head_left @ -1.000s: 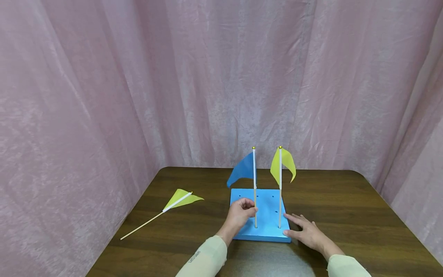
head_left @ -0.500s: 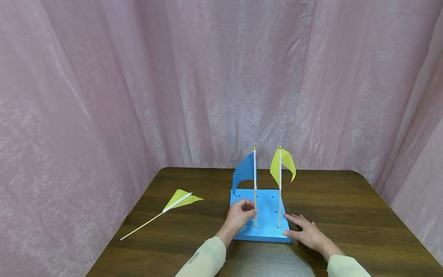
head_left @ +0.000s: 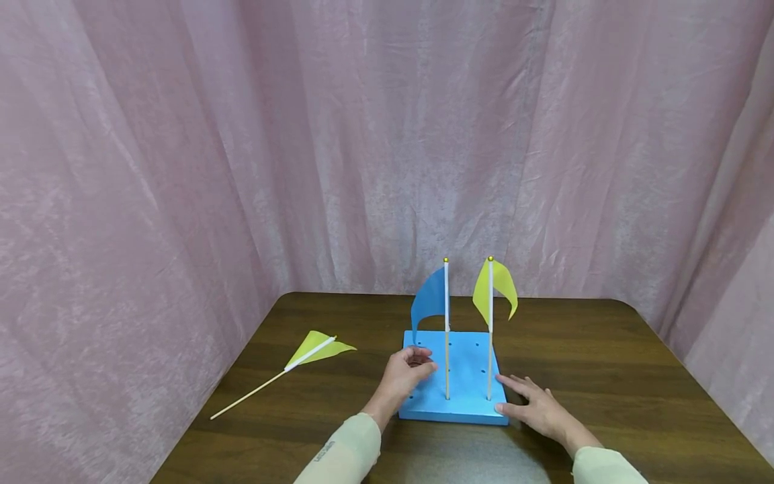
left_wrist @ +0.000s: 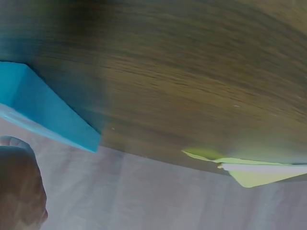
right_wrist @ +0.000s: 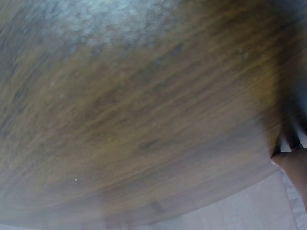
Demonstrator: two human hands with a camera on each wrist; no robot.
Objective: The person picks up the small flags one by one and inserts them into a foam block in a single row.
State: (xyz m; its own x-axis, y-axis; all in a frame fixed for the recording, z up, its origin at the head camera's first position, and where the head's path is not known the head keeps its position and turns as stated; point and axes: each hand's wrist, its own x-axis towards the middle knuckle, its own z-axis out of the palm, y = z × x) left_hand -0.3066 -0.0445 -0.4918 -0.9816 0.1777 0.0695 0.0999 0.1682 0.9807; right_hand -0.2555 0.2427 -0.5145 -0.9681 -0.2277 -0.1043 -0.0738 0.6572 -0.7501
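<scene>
Left hand [head_left: 402, 376] had just come off the blue flag [head_left: 431, 299]. Half a second earlier its thumb and fingers pinched the stick; now they sat just left of it, thumb parted from loosely bent fingers, holding nothing. The flag stood upright unaided in the middle hole of the near row on the light-blue board [head_left: 465, 382], so it looked seated. Its cloth had swung in toward the pole, tip drooping at the board's far-left corner.

Right hand [head_left: 539, 409] hadn't shifted: fingers spread, gripping nothing, fingertips and thumb at the board's right edge. Right wrist view was blurred and mostly tabletop, so whether it pressed at all couldn't be told.

Upright yellow flag [head_left: 482, 296] stood in the near row's right hole, beside the blue one. Lying yellow flag [head_left: 313, 351] was on the wooden table [head_left: 580, 343], well left of the board, bare stick end toward the person. Pink curtain [head_left: 387, 148] hung behind.

In the way: both upright sticks along the near row, the blue cloth overhanging the far-left corner, and the left hand hiding part of the board's left side.
</scene>
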